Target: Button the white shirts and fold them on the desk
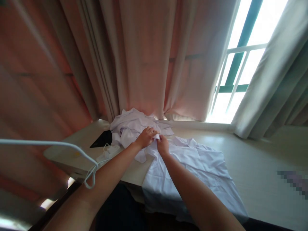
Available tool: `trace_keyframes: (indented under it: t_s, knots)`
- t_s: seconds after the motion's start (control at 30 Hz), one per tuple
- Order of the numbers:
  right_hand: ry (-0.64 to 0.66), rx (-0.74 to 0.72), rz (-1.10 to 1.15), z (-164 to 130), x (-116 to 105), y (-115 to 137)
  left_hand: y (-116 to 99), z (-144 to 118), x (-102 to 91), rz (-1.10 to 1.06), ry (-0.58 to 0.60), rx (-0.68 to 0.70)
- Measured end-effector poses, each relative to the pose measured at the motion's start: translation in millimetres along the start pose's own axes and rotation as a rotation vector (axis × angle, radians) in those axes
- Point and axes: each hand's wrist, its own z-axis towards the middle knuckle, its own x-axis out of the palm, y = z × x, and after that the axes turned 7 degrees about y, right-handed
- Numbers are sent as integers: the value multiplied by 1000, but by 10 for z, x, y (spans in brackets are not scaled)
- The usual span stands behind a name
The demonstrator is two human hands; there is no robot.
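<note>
White cotton fills the middle of your view: a white shirt (192, 166) lies spread flat on the pale table (260, 160), its lower part hanging over the near edge toward you, its collar end pointing at the curtain. Your left hand (146, 137) rests palm down with the fingers (151, 131) loosely curled, pressing on a fold of white cloth right where the flat shirt meets the crumpled pile of white garments (131, 126) behind it. Your right hand (163, 145) sits just beside the left, nearly touching it, closed into a pinch on the shirt's fabric near the collar, thumb and fingers gathered tight on the cloth. Both hands are together, each gripping or pinning fabric, neither one wide open; whether the left hand holds the flat shirt or a piece from the pile you cannot tell, since the whites run into each other there. To your left on the table lies a dark flat rectangle (102, 139), and just in front of it a white power strip (108, 152) with a white cable (60, 146) looping out past the table edge toward you. Behind the table hang pinkish curtains (144, 57), and at the right a bright window (240, 64) with a green frame shows between them and a grey curtain (274, 80)
</note>
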Motion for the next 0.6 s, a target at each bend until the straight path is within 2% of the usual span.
trace_keyframes:
  t_s: [0.17,0.3,0.47,0.53,0.6]
  knots:
    - [-7,-5,-17,63,-71,-99,344,-317,201,-73,43,-318]
    - [6,25,-49,3,-128,-261,553,-436,268,-113,-28,-448]
    - [76,46,-84,-105,-96,-346,554,-269,171,-180,-103,-439]
    - [85,-9,-91,-107,-61,-233,458,-151,99,-184,-124,-411]
    - [79,-126,-78,-71,-38,-42,319,-33,8,-167,-146,-371]
